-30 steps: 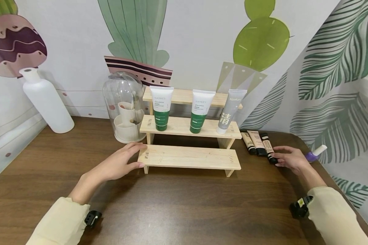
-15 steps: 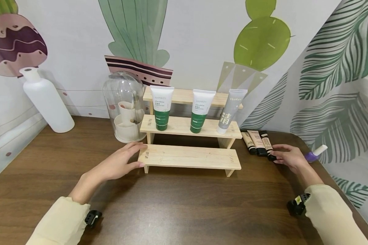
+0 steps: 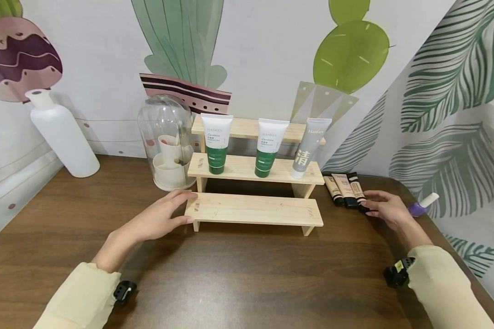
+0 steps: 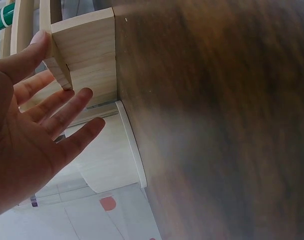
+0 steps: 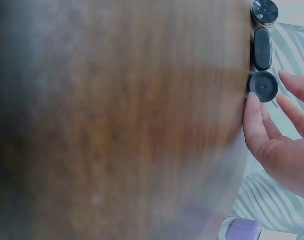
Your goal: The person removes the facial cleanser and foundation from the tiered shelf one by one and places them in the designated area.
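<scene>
Head view: the left hand (image 3: 158,221) rests with straight, spread fingers against the 9 o'clock end of the lowest board of a pale, unfinished pine stepped shelf (image 3: 255,209). At 3 o'clock of the shelf, three slim beige tubes with black caps lie side by side; the right hand (image 3: 384,209) touches the rightmost tube (image 3: 357,191) at its cap, fingers loosely extended, not closed round it. Two green-and-white squeeze tubes (image 3: 216,144) and a grey one (image 3: 308,148) stand cap-down on the middle step. A clear dome (image 3: 166,141) and a matte white bottle (image 3: 61,135) stand at 10 o'clock. The table (image 3: 238,278) is dark, grained wood; cactus and leaf prints cover the walls.

Left wrist view: the left hand (image 4: 29,127) is splayed, thumb on the board's end grain.

Right wrist view: the thumb tip of the right hand (image 5: 279,145) meets the round, smooth black cap (image 5: 263,86); the other fingers hover apart.
</scene>
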`<state>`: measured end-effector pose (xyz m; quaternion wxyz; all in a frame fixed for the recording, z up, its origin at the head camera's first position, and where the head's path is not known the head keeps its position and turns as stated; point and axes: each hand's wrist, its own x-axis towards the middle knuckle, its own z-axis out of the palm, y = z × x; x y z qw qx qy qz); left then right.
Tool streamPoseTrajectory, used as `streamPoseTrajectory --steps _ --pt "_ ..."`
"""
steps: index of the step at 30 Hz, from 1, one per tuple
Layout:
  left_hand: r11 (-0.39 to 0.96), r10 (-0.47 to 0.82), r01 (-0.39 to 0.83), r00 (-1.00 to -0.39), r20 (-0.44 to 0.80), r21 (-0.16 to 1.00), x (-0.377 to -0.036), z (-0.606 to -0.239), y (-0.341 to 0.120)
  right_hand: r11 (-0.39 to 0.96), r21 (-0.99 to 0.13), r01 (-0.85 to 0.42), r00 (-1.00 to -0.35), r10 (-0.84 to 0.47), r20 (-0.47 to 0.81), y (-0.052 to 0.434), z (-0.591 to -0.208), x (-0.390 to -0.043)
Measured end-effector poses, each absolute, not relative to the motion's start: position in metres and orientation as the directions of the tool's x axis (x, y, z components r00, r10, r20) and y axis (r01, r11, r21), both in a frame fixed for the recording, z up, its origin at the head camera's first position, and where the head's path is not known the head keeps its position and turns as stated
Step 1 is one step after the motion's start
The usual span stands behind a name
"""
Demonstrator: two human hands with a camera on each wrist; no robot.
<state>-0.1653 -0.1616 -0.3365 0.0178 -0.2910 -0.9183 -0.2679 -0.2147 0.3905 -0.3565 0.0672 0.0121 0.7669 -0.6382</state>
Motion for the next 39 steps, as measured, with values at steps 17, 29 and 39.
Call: streamPoseTrajectory --steps 17,29,39 --pt "0.69 0.518 0.535 -0.835 0.184 0.488 -0.165 -0.336 -0.162 0.363 -0.929 0.071 -0.988 -0.102 -0.116 0.4 -0.357 -0.212" --pt "0.69 0.519 0.541 -0.833 0.192 0.481 -0.165 -0.338 -0.162 0.34 -0.939 0.043 -0.986 -0.134 -0.094 0.401 -0.349 -0.203" --pt "0.68 0.525 0.554 -0.825 0.208 0.48 -0.163 -0.336 -0.162 0.358 -0.933 -0.034 -0.981 -0.192 -0.038 0.393 -0.333 -0.193"
